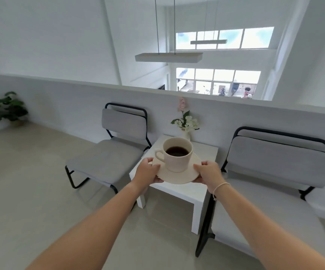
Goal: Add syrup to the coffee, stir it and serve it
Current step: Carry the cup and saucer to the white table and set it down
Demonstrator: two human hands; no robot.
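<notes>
Presently both hands grip a cream saucer (177, 177) from opposite sides, arms stretched forward. Left hand (148, 170): thumb over the saucer's left rim, fingers curled beneath. Right hand (208, 171): thumb on the right rim, fingers under; a thin pale cord bracelet (219, 189) sits on that wrist.

Cup (177, 153) stands upright at the saucer's centre, cream like the saucer, handle turned to the left. Dark coffee (177, 152) inside, level well below the rim, surface looks flat.

Saucer and cup appear in front of a small white square desk (189, 193); whether the saucer is touching the top or held just above it cannot be told from this angle.

At the desk's far edge, against the low white wall (60, 98), a small white vase (186, 136) with white blossoms and a pink sprig, partly hidden behind the cup.

Grey cushioned chair with black tube frame (114, 151) just left of the desk; a matching one (274, 172) just right of it. Both face this way.

Potted green plant (5, 108) on the floor, far left, by the wall. Beyond the wall, hanging bar lamps (168, 57) and tall windows (218, 80).
</notes>
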